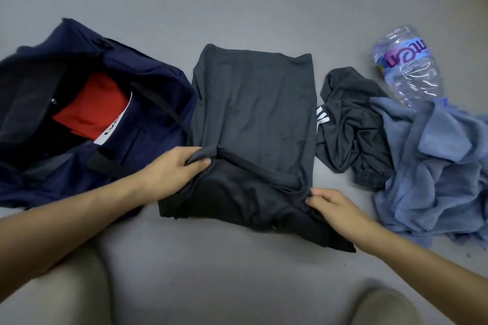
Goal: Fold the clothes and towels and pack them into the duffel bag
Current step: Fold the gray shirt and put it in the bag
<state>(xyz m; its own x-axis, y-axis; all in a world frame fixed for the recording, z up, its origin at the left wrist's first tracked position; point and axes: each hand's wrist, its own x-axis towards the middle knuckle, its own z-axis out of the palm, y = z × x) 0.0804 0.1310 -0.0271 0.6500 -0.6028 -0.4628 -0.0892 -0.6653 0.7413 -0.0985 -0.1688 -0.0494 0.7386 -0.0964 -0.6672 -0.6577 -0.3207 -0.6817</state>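
The left hand has its grip clenched on the folded-up hem of one dark grey T-shirt. The right hand pinches the same fold at its right end. The shirt lies flat on the floor. Touching its left side is one open navy duffel bag holding one red garment. To the right lie one crumpled dark garment with white stripes, one blue towel and one plastic bottle.

Our grey shirt lies half folded between the open navy duffel bag, red garment inside, and a crumpled blue towel
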